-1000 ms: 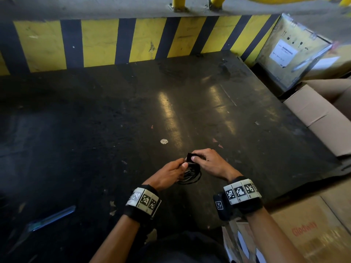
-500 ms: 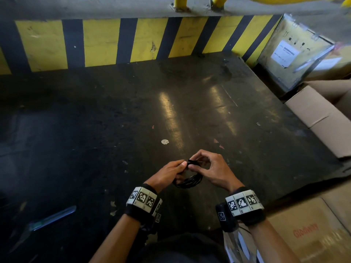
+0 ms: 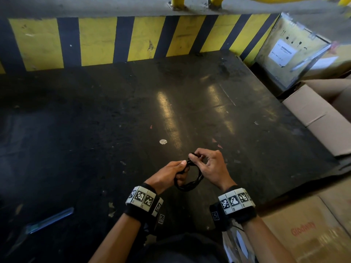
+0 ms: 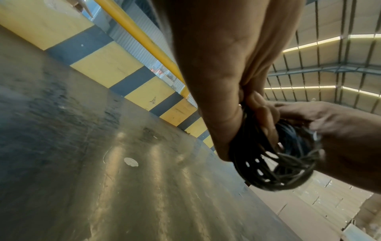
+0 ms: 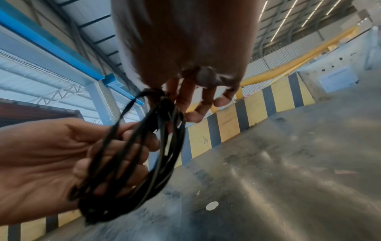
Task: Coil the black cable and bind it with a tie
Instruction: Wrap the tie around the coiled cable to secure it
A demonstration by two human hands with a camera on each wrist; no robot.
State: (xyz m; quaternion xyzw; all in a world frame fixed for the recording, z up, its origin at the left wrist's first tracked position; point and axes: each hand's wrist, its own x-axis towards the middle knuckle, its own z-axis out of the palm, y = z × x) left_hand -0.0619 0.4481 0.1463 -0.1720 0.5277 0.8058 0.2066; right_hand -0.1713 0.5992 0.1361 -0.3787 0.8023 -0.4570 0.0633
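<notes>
Head view: black tabletop (image 3: 114, 130) fills most of frame, yellow-and-black striped barrier (image 3: 133, 38) along its 12 o'clock edge, right edge running from 1 to 4 o'clock. Bare surface from 9 to 1 o'clock of the hands; only a small white round sticker (image 3: 163, 141) and paint flecks there. Cardboard boxes (image 3: 313, 118) past the edge at 3 o'clock; another box at 5 o'clock with red lettering, too blurred to read for sure. Grey crate (image 3: 290, 52) at 2 o'clock carries a white label, text illegible.

Versus a second ago: both hands sit lower and closer to the body, coil lifted off the table and turned more upright, loop more open.

Left hand (image 3: 171, 173) grips coiled black cable (image 3: 190, 185) at its 9 o'clock side, fingers curled round the strands. Right hand (image 3: 210, 166) pinches the coil top at 12 o'clock between thumb and forefinger, other fingers loosely spread. Tie: cannot tell it apart from the black strands. Coil held between both hands, above the table's near edge at 6 o'clock.
</notes>
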